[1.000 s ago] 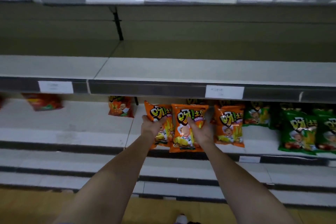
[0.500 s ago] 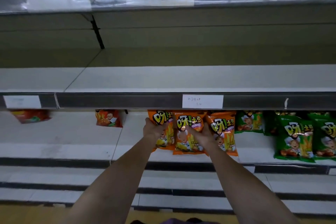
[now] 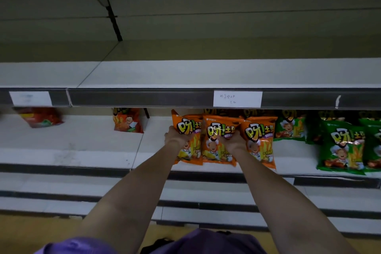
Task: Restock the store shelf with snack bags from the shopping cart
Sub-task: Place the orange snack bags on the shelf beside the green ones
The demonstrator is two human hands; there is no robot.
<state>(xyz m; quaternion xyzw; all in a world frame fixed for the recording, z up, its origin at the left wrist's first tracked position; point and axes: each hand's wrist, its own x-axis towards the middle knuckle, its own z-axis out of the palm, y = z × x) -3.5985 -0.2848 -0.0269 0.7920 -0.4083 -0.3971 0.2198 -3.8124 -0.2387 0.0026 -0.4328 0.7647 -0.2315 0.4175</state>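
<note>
three orange snack bags stand side by side near the front of the lower shelf (image 3: 99, 156), under a white price tag (image 3: 237, 99). the left hand (image 3: 177, 137) grips the left orange bag (image 3: 188, 138) by its upper left edge, fingers curled round it, while the right hand (image 3: 232, 142) holds the middle orange bag (image 3: 218, 140) along its right side, just against the right orange bag (image 3: 260, 140). both bags look set down on the shelf or very nearly so; i can't tell whether their bottoms are fully resting. to my eye these are light, air-puffed pouches of slick foil that crinkle and slide easily, with brittle snacks inside, so a hard squeeze on the belly would likely crush them. the side seams or top crimp seem the safest places to hold. upright, they will probably topple unless leaned against their neighbours. green bags (image 3: 341, 146) fill the shelf further right, and a red bag (image 3: 127, 120) sits apart on the left.
</note>
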